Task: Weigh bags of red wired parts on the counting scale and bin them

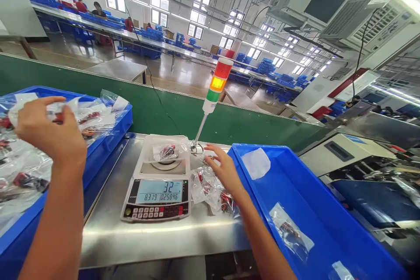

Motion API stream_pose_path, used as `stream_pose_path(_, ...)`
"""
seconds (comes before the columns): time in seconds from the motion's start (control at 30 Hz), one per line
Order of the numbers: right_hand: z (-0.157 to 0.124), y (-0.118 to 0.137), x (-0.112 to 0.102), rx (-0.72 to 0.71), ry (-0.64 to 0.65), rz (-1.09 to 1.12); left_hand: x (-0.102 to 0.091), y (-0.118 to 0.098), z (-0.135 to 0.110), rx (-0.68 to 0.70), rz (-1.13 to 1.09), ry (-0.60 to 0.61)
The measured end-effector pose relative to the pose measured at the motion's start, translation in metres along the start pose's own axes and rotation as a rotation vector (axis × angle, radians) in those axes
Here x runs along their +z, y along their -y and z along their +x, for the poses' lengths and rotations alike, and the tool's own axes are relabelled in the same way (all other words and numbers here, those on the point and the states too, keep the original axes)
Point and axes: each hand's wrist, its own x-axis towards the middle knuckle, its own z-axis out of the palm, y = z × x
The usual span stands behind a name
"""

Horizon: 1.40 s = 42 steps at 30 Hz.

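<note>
My left hand (49, 129) is raised over the blue bin (113, 133) on the left, thumb and fingers apart, with nothing visible between them. Clear plastic bags (28, 181) with red and dark parts fill that bin. My right hand (225, 168) has its fingers spread, just above a small pile of similar bags (206, 188) beside the scale. On the pan of the counting scale (155, 214) lies one bag (168, 152) with a red and black part. Its display reads 32.
A signal tower (215, 85) with its yellow section lit stands behind the scale. At right, a blue bin (295, 192) contains a few bags (290, 232) and a white sheet (257, 163). A green partition (157, 107) runs behind the metal table (138, 243). People sit at far benches.
</note>
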Motion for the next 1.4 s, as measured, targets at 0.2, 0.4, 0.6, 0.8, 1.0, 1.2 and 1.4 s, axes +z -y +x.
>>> stream_pose_path(0.2, -0.122, -0.123, -0.111, 0.305, -0.330, -0.588, 0.019, 0.008, -0.049, 0.053, 0.164, 0.238)
stream_pose_path(0.4, -0.239, -0.224, -0.137, 0.778, -0.192, -0.736, 0.059, 0.001, -0.089, 0.098, 0.177, 0.577)
stream_pose_path(0.6, -0.256, -0.210, -0.144, 0.659, -0.116, -0.714, 0.078, -0.002, -0.100, 0.112, 0.168, 0.639)
stream_pose_path(0.8, -0.257, -0.175, -0.182, 0.719, -0.232, -0.726, 0.074, 0.000, -0.095, 0.165, 0.243, 0.652)
stream_pose_path(1.0, -0.257, -0.119, -0.199, 0.678, -0.446, -0.838, 0.092, 0.005, -0.096, 0.281, 0.239, 0.766)
stream_pose_path(1.2, -0.202, -0.056, -0.142, 0.444, -0.521, -0.689, 0.126, 0.012, -0.104, 0.257, 0.172, 0.630)
stream_pose_path(1.4, -0.081, 0.011, -0.029, 0.101, -0.292, -0.099, 0.113, 0.010, -0.072, -0.011, -0.008, 0.087)
